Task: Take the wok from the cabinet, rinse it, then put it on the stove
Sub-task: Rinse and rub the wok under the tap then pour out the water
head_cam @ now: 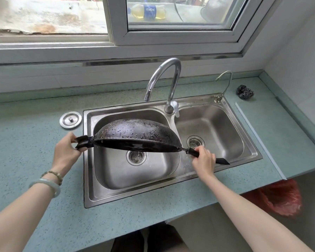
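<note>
In the head view, you hold the wok (135, 133) turned bottom-up and tilted over the left basin of the sink (88, 160), above the drain and touching nothing. Your left hand (65, 150) has its fingers clamped on the short handle (83, 141). Your right hand (204, 159) has its fingers wrapped round the long handle (222, 161), whose end pokes out past your fist over the right basin.

The outer shell is beaded with water, and that is the main risk. If the handles are as wet as the shell, either one can slide in your grip, and the wok is likely heavy enough to drop onto the steel basin once 1 hand loosens.

The faucet (164, 79) arches close behind the far rim. Lifting or righting the wok without first drawing it toward you could knock the rim against the spout.

Move off too soon and water will likely drip across the desk (35, 142) and the floor. The stove is not in view, so you will be turning with both hands full; the jutting long handle could catch on the way.
</note>
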